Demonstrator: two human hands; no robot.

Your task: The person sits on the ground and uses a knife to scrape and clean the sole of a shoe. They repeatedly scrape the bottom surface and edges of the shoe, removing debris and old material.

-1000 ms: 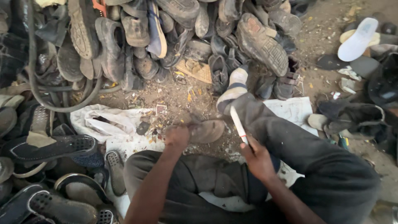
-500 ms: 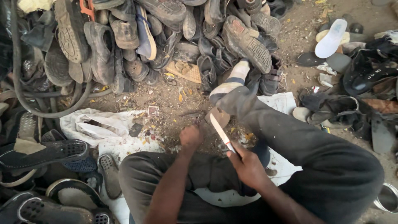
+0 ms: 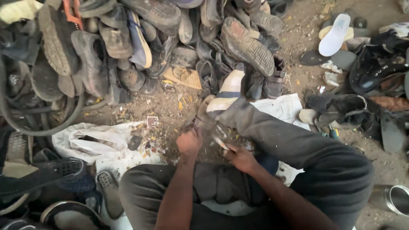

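I sit on the ground with my legs spread in dark trousers (image 3: 298,149). My left hand (image 3: 188,142) grips a worn brown shoe sole (image 3: 203,114) that stands on the dirt in front of me. My right hand (image 3: 241,157) holds a knife (image 3: 220,143) with a pale blade, its tip low against the sole, close to the left hand. My right foot in a white and blue sandal (image 3: 226,91) rests just beyond the sole. Both hands are partly blurred.
A big heap of old shoes and soles (image 3: 140,42) fills the far side, with a black rubber hose (image 3: 47,127) at the left. A white sack (image 3: 91,142) lies left of my knee. More footwear (image 3: 362,76) is at the right, and a metal tin (image 3: 392,198) stands low right.
My right hand has come down and left, swinging the knife from raised and slanted to low against the sole. The view has shifted slightly, and my left hand stays on the sole.
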